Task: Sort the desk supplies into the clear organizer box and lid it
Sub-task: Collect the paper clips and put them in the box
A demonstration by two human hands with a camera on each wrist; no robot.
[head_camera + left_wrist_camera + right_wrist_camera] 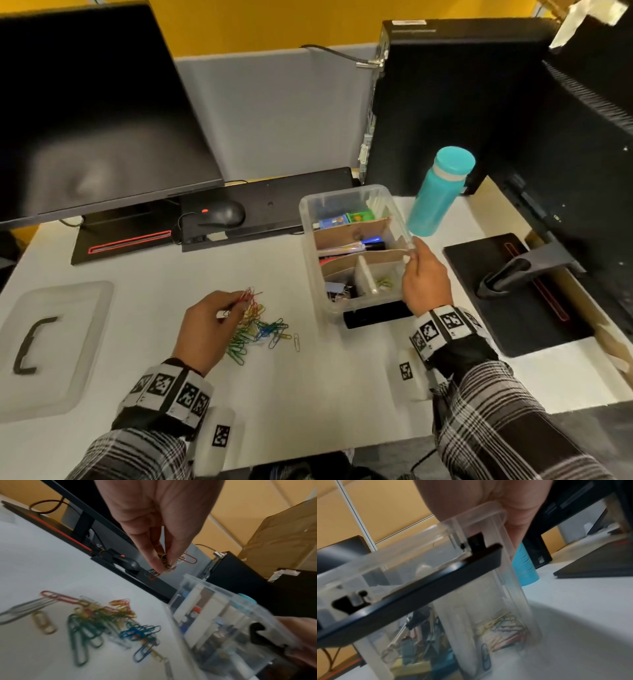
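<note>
A clear organizer box with cardboard dividers stands mid-desk, holding small supplies. My right hand grips its right rim; paper clips lie in the near right compartment. My left hand pinches a small bunch of coloured paper clips just above the loose pile of paper clips left of the box. The clear lid with its black handle lies flat at the desk's left edge.
A teal bottle stands right behind the box. A black latch bar hangs on the box's near side. Monitor, mouse and keyboard sit behind; a computer tower and second monitor stand at right.
</note>
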